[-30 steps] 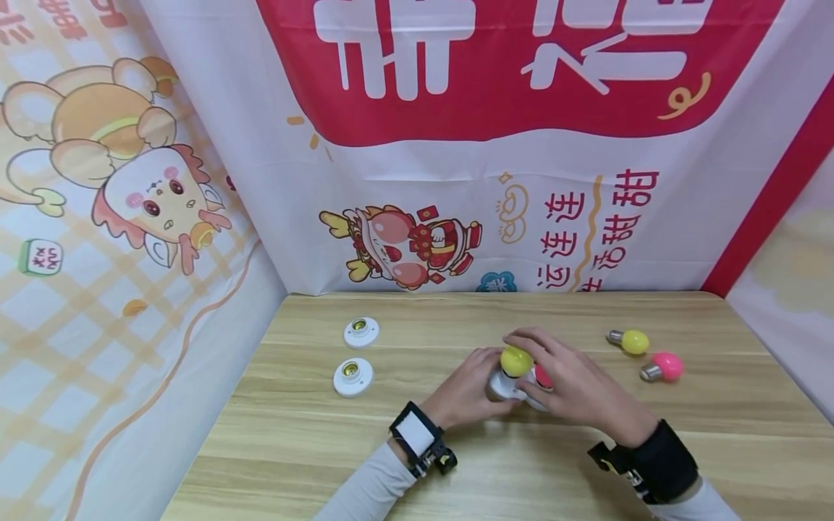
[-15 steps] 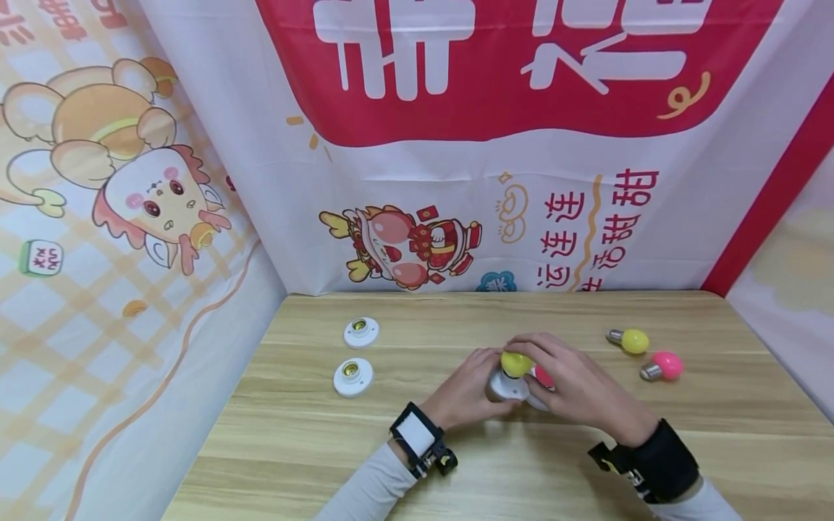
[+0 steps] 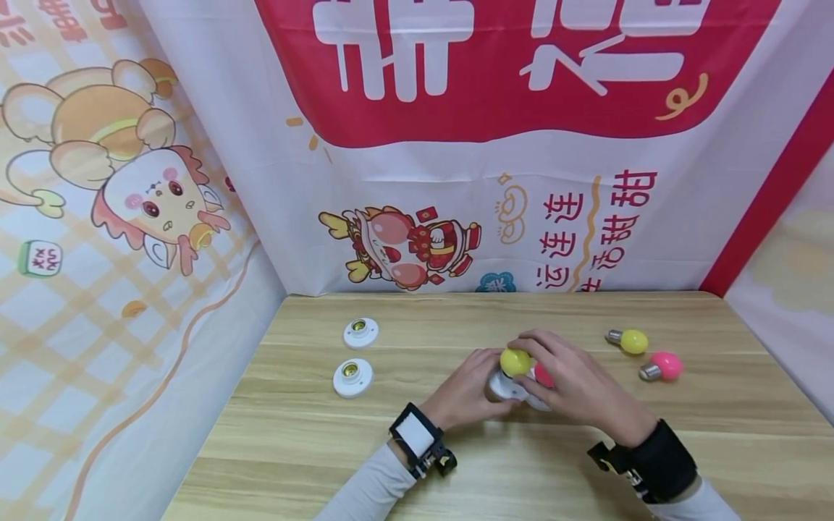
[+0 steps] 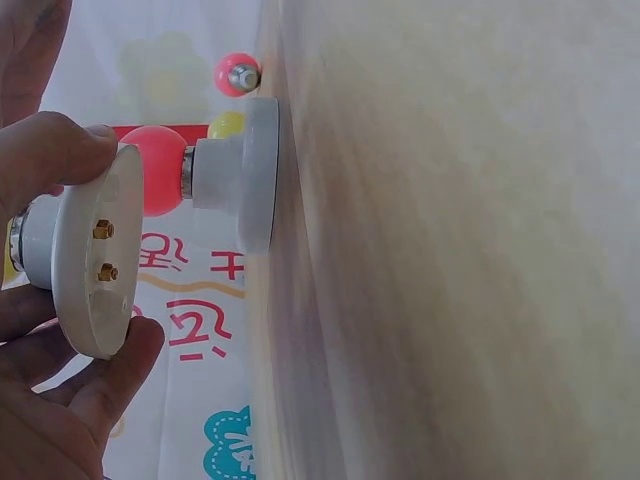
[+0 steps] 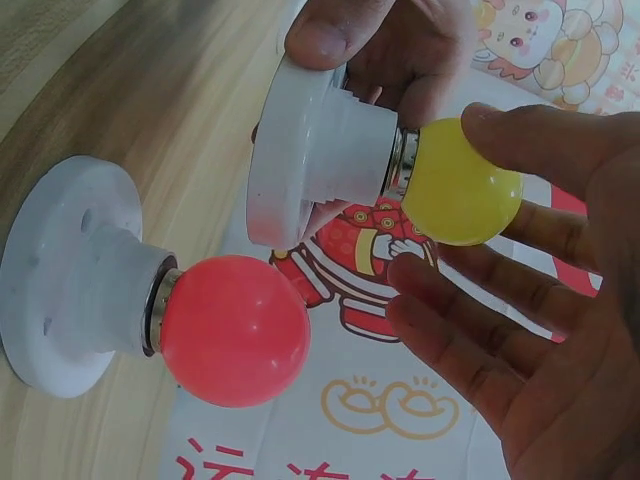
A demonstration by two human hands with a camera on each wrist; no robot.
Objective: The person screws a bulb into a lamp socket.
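Note:
My left hand [image 3: 465, 391] grips the rim of a white lamp socket [image 5: 320, 150], held above the table and tilted, as the left wrist view shows its underside. A yellow light bulb [image 5: 465, 185] sits in that socket, a strip of its metal base still visible. The thumb of my right hand [image 3: 576, 383] presses on the yellow bulb, with a finger behind it and the other fingers spread below. Just right of the held socket stands a second white socket [image 5: 80, 280] on the table, bearing a pink-red bulb [image 5: 235, 330]; in the head view my right hand partly covers it.
Two bare white sockets [image 3: 352, 378] [image 3: 360, 332] lie toward the table's left side. On the right lie a loose yellow bulb [image 3: 633, 341] and a loose pink bulb [image 3: 666, 367]. Printed cloth [image 3: 404, 174] hangs behind the wooden table [image 3: 293, 449].
My right fingers shift around the yellow bulb, the thumb moving from lower beside the socket up onto the bulb. The left hand and held socket stay in nearly the same place.

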